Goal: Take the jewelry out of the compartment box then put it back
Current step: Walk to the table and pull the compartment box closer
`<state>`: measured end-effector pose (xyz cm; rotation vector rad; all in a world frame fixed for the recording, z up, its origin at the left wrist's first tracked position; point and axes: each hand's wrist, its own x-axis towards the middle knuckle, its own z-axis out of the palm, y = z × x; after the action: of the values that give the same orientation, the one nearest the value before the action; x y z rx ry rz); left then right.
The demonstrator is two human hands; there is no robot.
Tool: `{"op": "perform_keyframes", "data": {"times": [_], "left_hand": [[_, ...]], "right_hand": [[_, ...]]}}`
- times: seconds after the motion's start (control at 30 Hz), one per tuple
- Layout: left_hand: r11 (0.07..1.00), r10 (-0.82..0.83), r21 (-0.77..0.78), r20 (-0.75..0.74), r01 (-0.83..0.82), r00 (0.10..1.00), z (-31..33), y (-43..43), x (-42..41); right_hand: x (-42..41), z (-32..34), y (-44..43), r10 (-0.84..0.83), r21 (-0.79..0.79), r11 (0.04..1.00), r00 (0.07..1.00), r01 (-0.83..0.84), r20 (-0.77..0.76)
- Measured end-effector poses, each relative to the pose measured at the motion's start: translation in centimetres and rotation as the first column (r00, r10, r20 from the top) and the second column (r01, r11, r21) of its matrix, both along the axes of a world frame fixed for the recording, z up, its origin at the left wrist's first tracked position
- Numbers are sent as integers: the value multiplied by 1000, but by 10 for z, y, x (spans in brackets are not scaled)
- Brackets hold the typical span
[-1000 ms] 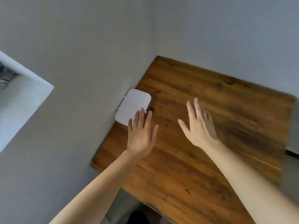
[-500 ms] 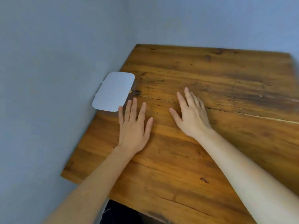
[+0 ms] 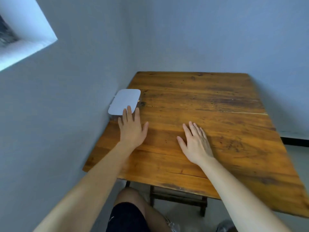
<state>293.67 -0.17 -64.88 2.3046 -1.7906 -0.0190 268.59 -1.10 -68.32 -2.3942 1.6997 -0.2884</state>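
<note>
A white compartment box (image 3: 124, 101) with rounded corners lies with its lid closed at the left edge of the wooden table (image 3: 209, 114), against the wall. No jewelry shows. My left hand (image 3: 133, 129) is flat and open, its fingertips overlapping the box's near edge. My right hand (image 3: 195, 143) is open with fingers spread, low over the table's middle, holding nothing.
Grey walls enclose the table on the left and behind. A window recess (image 3: 20, 34) is at the upper left. My knee in black shorts (image 3: 128, 213) and the table's wooden frame (image 3: 177, 196) show below the near edge.
The view has tilted and pulled back. My left hand has moved forward until its fingertips reach the box. My right hand stays open over the table.
</note>
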Motion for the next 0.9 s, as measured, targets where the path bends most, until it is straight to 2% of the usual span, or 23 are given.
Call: {"op": "perform_keyframes", "data": {"times": [0.17, 0.3, 0.37, 0.63, 0.9], "left_hand": [[998, 38, 51, 33, -40, 999, 12, -51, 24], [971, 152, 173, 72, -163, 986, -3, -74, 31], [970, 179, 155, 65, -187, 982, -10, -72, 29], [995, -100, 11, 67, 99, 993, -15, -24, 10], [937, -348, -26, 18, 349, 937, -13, 45, -44]], "right_hand": [[2, -4, -5, -31, -20, 999, 999, 31, -10], [1, -8, -8, -43, -41, 998, 999, 43, 1], [1, -9, -9, -38, -50, 998, 999, 38, 13], [2, -7, -6, -44, -68, 997, 997, 48, 57], [1, 8, 16, -40, -43, 998, 961, 53, 274]]}}
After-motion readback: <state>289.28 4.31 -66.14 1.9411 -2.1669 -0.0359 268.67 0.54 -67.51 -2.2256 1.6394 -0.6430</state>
